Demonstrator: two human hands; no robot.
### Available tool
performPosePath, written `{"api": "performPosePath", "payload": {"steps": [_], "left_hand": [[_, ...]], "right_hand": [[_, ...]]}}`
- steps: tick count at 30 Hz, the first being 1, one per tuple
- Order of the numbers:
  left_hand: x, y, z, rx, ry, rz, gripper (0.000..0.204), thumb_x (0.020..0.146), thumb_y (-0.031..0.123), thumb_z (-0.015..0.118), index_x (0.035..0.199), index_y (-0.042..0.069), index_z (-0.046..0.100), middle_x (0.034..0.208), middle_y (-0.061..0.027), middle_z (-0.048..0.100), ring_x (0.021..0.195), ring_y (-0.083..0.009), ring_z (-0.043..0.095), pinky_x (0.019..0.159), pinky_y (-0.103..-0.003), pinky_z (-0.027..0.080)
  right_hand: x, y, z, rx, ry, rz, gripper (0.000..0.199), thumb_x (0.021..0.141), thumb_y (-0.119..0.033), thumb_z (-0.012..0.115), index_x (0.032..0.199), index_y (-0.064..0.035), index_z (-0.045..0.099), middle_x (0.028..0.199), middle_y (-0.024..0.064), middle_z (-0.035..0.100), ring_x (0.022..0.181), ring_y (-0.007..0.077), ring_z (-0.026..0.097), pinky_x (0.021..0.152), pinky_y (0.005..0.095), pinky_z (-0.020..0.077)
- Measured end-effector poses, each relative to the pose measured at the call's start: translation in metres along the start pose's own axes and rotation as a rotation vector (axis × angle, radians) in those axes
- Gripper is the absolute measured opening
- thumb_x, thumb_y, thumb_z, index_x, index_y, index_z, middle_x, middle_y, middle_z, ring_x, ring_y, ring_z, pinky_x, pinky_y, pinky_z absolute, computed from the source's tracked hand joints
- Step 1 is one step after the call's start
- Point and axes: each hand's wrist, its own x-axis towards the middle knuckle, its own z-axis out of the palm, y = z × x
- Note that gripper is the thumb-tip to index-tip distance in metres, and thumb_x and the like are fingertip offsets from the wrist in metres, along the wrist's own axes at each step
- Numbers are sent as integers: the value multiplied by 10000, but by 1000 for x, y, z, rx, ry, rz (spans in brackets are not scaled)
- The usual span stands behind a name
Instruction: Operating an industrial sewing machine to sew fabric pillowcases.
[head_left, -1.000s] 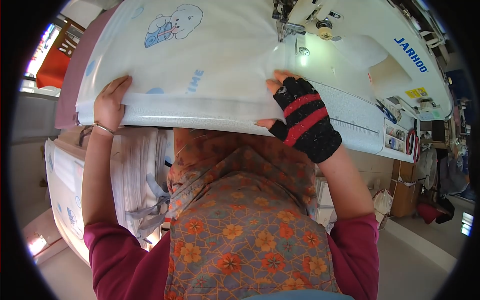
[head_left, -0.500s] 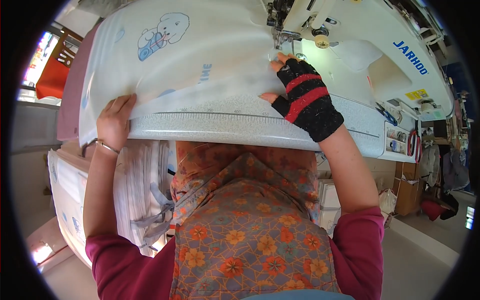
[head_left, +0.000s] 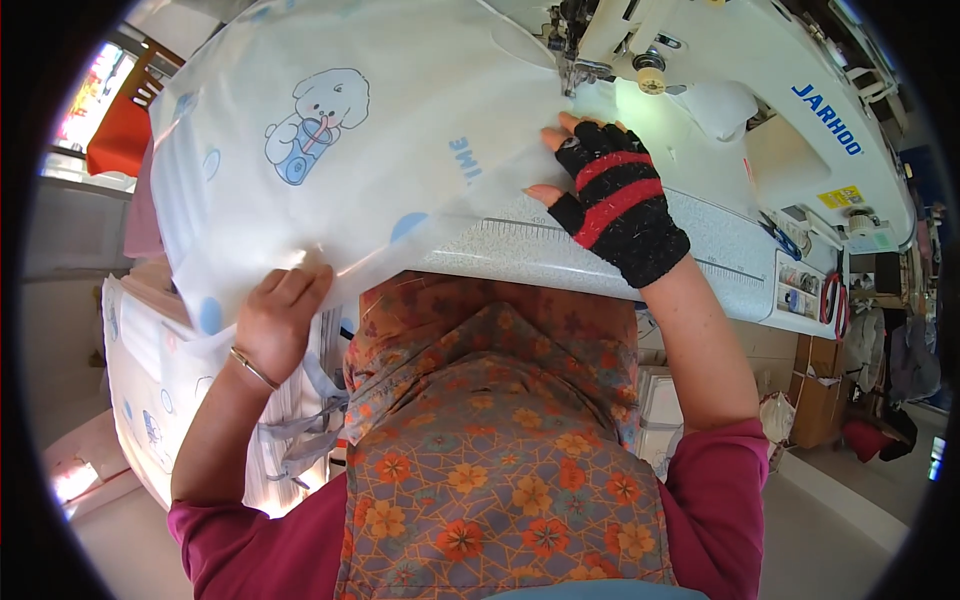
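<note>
A translucent white plastic sheet [head_left: 390, 130], printed with a cartoon puppy and blue dots, spreads over the left part of the sewing machine bed. Its near edge is pinched between the fingers of my left hand [head_left: 280, 315], which wears a bracelet. My right hand [head_left: 620, 205], in a black fingerless glove with red stripes, lies with fingers spread on the sheet's right edge. Those fingertips are just on the near side of the presser foot [head_left: 570, 75] of the white sewing machine [head_left: 800, 110]. The sheet covers most of the ruler scale [head_left: 530, 228] along the bed's front.
At the bed's right end sit blue-handled scissors [head_left: 780, 235], a small parts tray [head_left: 798, 290] and red-handled scissors [head_left: 832, 298]. Stacked printed sheets [head_left: 150, 400] hang below on the left. A cardboard box [head_left: 815, 390] stands at the right, and a red chair [head_left: 115, 140] at the far left.
My left hand has moved right and toward me, pulling the sheet's near edge over the bed's front edge and turning the sheet. The right hand has shifted only slightly.
</note>
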Motion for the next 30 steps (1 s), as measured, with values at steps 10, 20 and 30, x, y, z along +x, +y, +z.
{"api": "performPosePath", "payload": {"steps": [10, 20, 30], "left_hand": [[7, 67, -7, -472, -202, 107, 373, 659, 1, 591, 1030, 18, 616, 878, -82, 590, 790, -248, 608, 681, -349, 515], [43, 106, 23, -776, -271, 170, 219, 759, 73, 563, 969, 54, 621, 911, -112, 599, 841, -302, 598, 727, -391, 505], [31, 119, 38, -752, -250, 225, 104, 807, 108, 555, 879, 51, 603, 860, -127, 586, 800, -325, 594, 691, -425, 495]], "right_hand": [[-2, 0, -5, 70, 74, 10, 438, 786, -356, 666, 1096, -54, 596, 1191, 148, 568, 1083, 351, 536, 924, 442, 427], [-11, 14, 6, -36, 182, 106, 370, 799, -267, 663, 1091, -48, 600, 1152, 150, 586, 1054, 341, 555, 904, 427, 445], [-105, -113, 4, 1250, -266, 848, 295, 813, -301, 667, 904, -21, 667, 773, 152, 655, 777, 216, 627, 699, 327, 487]]}}
